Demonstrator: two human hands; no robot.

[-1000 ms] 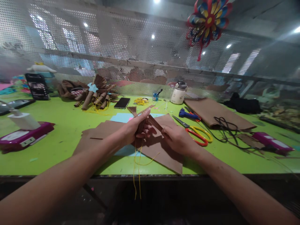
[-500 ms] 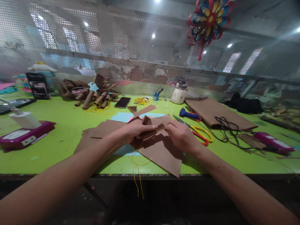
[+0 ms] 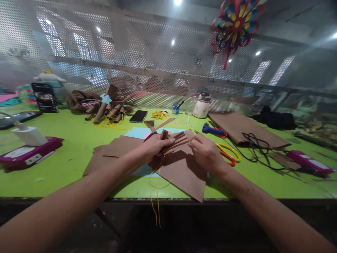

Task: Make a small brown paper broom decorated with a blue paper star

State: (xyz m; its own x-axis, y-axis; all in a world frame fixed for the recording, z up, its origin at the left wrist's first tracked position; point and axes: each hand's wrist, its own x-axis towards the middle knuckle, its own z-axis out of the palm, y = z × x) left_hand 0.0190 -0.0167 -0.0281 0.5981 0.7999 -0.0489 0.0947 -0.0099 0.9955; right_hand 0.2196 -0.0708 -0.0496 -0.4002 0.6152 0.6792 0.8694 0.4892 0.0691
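Observation:
My left hand [image 3: 155,146] is closed around the gathered end of a pleated brown paper fan [image 3: 177,140], held just above the green table [image 3: 65,154]. My right hand [image 3: 206,153] pinches the fan's spreading pleats from the right. A yellow string [image 3: 156,189] hangs from the fan and over the table's front edge. Flat brown paper sheets [image 3: 184,175] lie under both hands, with light blue paper [image 3: 135,132] beneath them.
Yellow-handled scissors [image 3: 228,153] and a blue tool [image 3: 212,130] lie right of my hands, next to a brown paper sheet [image 3: 242,126] and a black cord [image 3: 254,140]. A phone [image 3: 138,116], rolled paper bundles [image 3: 110,107] and a white jar [image 3: 201,104] stand at the back. Pink devices [image 3: 28,153] flank the table.
The fan turned from upright to lying sideways, its pleats now spreading toward my right hand. My right hand rose from the sheet and took hold of the pleats.

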